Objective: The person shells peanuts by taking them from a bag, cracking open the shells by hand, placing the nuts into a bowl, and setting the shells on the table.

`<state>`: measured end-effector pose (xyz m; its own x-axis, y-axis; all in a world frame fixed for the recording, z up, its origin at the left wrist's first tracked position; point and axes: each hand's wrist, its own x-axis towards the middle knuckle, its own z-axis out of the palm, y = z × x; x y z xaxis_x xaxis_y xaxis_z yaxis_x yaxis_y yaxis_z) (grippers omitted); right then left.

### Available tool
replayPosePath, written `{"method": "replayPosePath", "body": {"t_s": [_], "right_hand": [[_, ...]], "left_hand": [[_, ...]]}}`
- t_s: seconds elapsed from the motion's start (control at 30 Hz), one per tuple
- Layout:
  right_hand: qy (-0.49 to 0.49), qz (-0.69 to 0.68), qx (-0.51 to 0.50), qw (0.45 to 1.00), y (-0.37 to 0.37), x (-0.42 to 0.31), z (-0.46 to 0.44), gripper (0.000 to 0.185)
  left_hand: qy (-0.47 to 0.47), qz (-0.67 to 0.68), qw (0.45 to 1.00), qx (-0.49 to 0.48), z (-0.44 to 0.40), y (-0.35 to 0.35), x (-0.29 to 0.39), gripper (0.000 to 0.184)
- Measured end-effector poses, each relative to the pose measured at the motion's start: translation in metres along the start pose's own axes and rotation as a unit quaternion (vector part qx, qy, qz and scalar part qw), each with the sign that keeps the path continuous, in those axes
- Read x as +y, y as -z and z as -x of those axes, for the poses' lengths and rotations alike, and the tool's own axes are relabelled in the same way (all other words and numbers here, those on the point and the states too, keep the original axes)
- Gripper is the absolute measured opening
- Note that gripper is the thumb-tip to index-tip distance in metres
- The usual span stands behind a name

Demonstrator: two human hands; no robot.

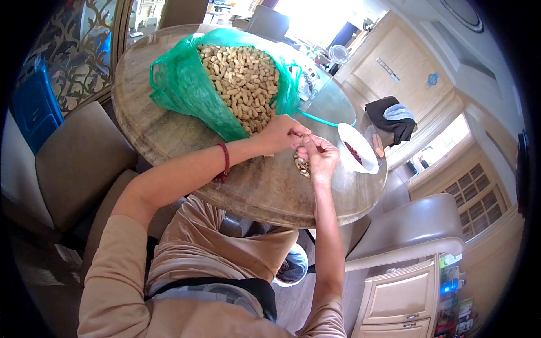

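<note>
The left hand [286,134] and right hand [321,160] meet fingertip to fingertip, both closed in a pinch on what looks like a single peanut [305,139]; it is small and partly covered by the fingers, so whether its shell is already split cannot be told. It should be very light, with a dry, stiff, ridged shell that grips well but cracks under pressure. Thumb and fingertip along the seam look the best hold, with a gentler touch for the kernel inside.

Just below the right hand, broken shells [302,167] lie on the bench [253,194]; they look brittle and easily scattered by a wrist. Beyond the left hand, the green bag [189,101] gapes open around a heap of whole peanuts [245,76]. Its thin plastic is probably soft and slippery, and the full load fairly heavy, so scooping from the top seems easier than dragging the bag. To the right, near the bench's curved edge, stands a white bowl [366,142] with dark red kernels [353,152]. The forearms cross the near edge, with room for movement between there and the bag.
</note>
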<state>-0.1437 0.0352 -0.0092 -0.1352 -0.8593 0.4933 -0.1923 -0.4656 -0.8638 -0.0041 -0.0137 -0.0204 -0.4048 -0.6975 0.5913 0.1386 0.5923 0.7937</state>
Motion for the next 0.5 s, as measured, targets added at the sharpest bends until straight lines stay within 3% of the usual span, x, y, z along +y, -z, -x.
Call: {"method": "replayPosePath", "body": {"t_s": [0.1,0.33,0.4,0.5], "right_hand": [[-0.008,-0.032,-0.018,0.999,0.0019,0.0001,-0.0003,0.015],[-0.005,-0.029,-0.027,0.999,0.0013,-0.0016,-0.0005,0.014],[-0.006,-0.030,-0.025,0.999,0.0000,-0.0029,0.0005,0.012],[-0.013,-0.030,-0.024,0.999,-0.0024,-0.0058,0.0020,0.011]], "left_hand": [[0.001,0.061,0.998,0.014,0.0006,-0.0007,0.0029,0.022],[0.002,0.019,1.000,0.012,0.0018,0.0003,0.0083,0.020],[-0.127,-0.171,0.977,0.029,0.0024,0.0024,0.0104,0.022],[-0.114,-0.157,0.980,0.039,0.0025,0.0010,0.0095,0.023]]}}
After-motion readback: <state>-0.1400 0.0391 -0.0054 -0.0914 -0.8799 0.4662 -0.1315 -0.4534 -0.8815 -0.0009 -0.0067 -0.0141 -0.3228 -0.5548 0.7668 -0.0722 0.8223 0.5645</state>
